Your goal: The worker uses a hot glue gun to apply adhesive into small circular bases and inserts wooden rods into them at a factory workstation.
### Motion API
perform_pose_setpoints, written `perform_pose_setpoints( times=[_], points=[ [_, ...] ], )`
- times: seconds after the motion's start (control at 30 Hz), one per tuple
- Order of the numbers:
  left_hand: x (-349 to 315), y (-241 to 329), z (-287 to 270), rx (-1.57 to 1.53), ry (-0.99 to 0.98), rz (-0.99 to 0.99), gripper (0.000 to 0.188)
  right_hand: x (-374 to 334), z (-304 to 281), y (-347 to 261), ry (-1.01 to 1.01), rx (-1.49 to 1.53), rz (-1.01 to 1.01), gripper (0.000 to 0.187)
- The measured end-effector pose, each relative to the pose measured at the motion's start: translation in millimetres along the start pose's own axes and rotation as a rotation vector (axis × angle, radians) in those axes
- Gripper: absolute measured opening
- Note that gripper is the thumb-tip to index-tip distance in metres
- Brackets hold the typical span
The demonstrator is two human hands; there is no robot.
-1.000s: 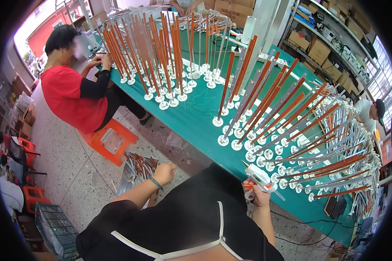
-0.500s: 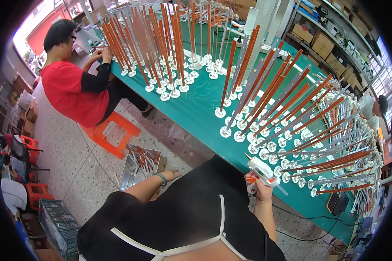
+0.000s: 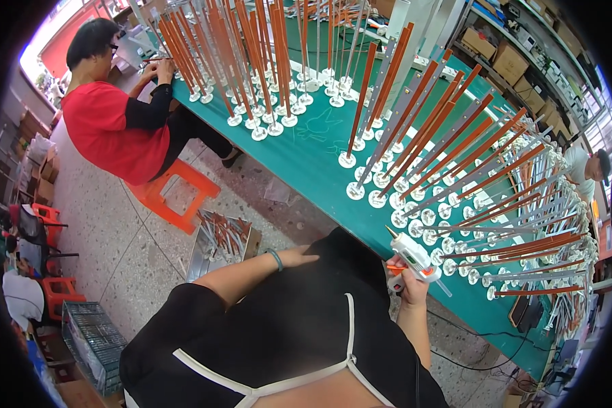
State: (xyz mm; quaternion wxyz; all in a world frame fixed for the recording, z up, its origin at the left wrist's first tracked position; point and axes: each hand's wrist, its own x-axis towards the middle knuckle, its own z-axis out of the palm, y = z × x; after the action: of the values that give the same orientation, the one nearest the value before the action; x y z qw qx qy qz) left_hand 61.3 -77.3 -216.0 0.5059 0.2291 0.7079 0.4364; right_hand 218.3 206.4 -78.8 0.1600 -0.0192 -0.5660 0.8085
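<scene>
My right hand (image 3: pixel 413 287) is closed around the grip of a white hot glue gun (image 3: pixel 413 253) with an orange trigger. The gun's nozzle points up and left, above the near edge of the green table, and a clear glue stick sticks out of its back. My left hand (image 3: pixel 296 257), with a bracelet at the wrist, lies over the black clothing on my lap. Its fingers are stretched out, and nothing shows in them. Beyond the glue gun stand many orange-brown and grey strips (image 3: pixel 415 132) on round white bases (image 3: pixel 355 190), leaning at various angles.
A second group of upright strips (image 3: pixel 251 64) stands farther left on the green table (image 3: pixel 304 155). There a person in red (image 3: pixel 115 129) sits on an orange stool (image 3: pixel 177 197), handling something small. A box of loose strips (image 3: pixel 224 238) is on the floor. Cables (image 3: pixel 483 333) hang at right.
My left hand has moved right and up, inward over my lap. The glue gun remains in my right hand, its nozzle raised slightly. The view has shifted a little.
</scene>
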Motion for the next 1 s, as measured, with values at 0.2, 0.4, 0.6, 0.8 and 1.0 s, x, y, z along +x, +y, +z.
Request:
perform_pose_setpoints(
  times=[0.2, 0.4, 0.6, 0.8, 1.0],
  points=[
    [-4.8, -15.3, -8.9, 0.418, 0.044, 0.041, 0.073, -1.8, 1.1, -1.7, 0.029, -0.038, 0.079, 0.038],
    [-66.4, 70.8, -47.3, 0.528, -0.135, 0.243, 0.047, -3.2, -5.7, 4.7, 0.017, 0.002, 0.048, 0.032],
    [-140.5, 230.6, -122.1, 0.243, 0.467, 0.703, 0.085, -3.5, -7.4, 0.1, 0.050, 0.028, 0.061, 0.023],
    [-176.8, 323.6, -163.3, -0.183, 0.843, 1.077, 0.086, 3.1, 5.1, 1.1, 0.061, -0.003, 0.024, 0.025],
    [-168.6, 344.5, -165.5, -0.245, 0.744, 1.197, 0.078, -4.2, -1.5, -0.8, 0.051, -0.017, 0.008, 0.027]
  ],
)
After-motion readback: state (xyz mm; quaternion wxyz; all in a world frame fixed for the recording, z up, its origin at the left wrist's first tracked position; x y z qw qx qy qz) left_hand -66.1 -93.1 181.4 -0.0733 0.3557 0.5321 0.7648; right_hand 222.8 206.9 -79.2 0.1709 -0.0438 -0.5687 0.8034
